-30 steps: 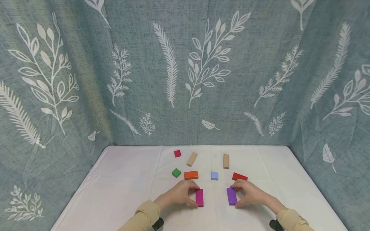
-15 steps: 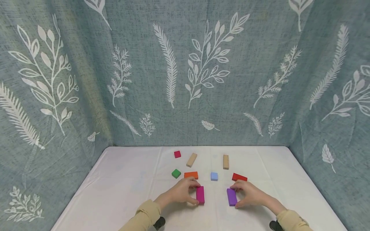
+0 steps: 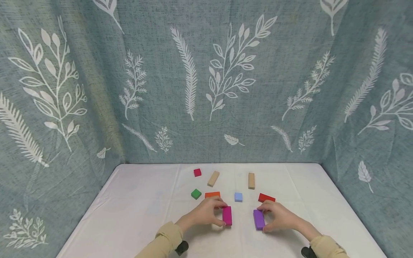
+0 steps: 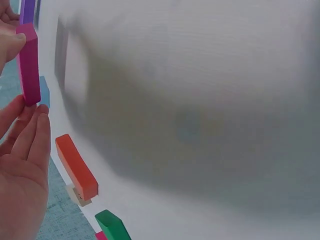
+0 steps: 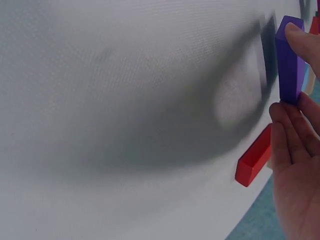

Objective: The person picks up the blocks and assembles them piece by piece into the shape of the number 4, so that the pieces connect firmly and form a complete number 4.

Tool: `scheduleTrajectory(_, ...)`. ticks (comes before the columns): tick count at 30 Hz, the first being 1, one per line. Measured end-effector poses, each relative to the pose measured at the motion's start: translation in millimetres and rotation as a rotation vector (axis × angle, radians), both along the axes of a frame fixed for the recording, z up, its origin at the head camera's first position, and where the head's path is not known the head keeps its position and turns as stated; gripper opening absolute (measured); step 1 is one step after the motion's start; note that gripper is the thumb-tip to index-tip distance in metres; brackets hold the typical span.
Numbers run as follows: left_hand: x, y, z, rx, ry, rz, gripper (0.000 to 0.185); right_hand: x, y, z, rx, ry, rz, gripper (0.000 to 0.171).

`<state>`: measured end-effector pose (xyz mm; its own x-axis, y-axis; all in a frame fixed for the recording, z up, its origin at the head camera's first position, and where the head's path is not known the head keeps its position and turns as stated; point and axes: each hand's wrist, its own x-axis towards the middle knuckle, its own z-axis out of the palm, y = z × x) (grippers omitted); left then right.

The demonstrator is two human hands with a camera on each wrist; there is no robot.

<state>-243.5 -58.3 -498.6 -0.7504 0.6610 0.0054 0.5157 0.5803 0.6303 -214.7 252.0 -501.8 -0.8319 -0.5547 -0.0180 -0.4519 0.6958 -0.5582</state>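
A magenta block is pinched end to end between the thumb and fingers of my left hand. In the left wrist view the same magenta block stands off the white cloth, its shadow apart from it. My right hand pinches a purple block the same way, thumb at the near end and fingertips at the far end. The right wrist view shows this purple block with a gap between it and its shadow. The two blocks lie a short distance apart, facing each other.
Beyond the hands lie an orange block, a light blue cube, a red block and a green block. Farther back are a crimson cube and two plain wooden blocks. A leaf-patterned curtain borders the table.
My left hand has carried the magenta block to the right and slightly away from me, closer to the purple block. My right hand and the purple block have barely moved.
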Motion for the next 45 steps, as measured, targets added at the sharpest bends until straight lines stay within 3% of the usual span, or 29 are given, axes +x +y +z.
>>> scheduleTrajectory(8,-2.8,7.6,2.5,0.056,0.008,-0.022,0.05,-0.9,4.5,5.9,-0.022,0.032,0.004,0.06)
scheduleTrajectory(23,-8.0,22.7,6.8,0.071,0.028,-0.002,0.055,-1.7,9.3,16.9,-0.05,0.033,-0.01,0.06)
scheduleTrajectory(26,-8.3,26.2,6.5,0.074,0.005,0.01,0.055,-1.6,9.6,18.1,-0.054,0.041,-0.008,0.059)
scheduleTrajectory(45,-12.9,38.1,-4.7,-0.018,0.045,0.064,0.054,0.3,13.2,21.6,-0.075,0.038,-0.019,0.059)
